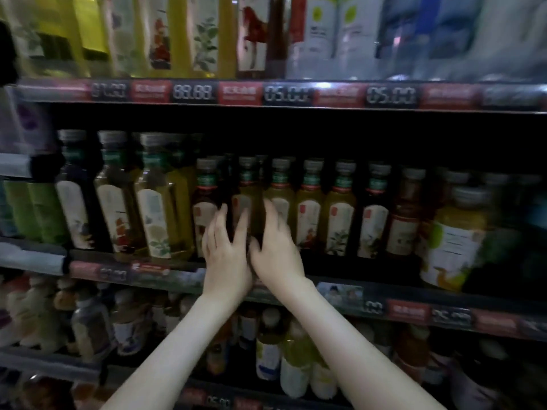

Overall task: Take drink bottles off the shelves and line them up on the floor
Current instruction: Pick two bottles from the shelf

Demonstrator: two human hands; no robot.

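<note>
The yellow drink bottle (247, 184) that is being reached for stands upright in the front row of the middle shelf (340, 294), between a dark red bottle (204, 199) and another yellow bottle (279, 184). It has not been lifted out.

It is flanked low down by both hands. The left hand (226, 250) is held with fingers spread and fairly straight against the bottle fronts. The right hand (276, 250) is set just beside it, heels nearly touching, its fingers lightly bent. Through the blur it cannot be told whether a grip has been closed on anything.

The front row of this shelf appears unbroken, and the upper shelf (296, 94) and the lower shelf's bottles (268, 350) are also seen well stocked. The floor is not shown, so any row laid out there cannot be counted. Most of the task is judged to remain: the grasp, the carry down and the lining up.
</note>
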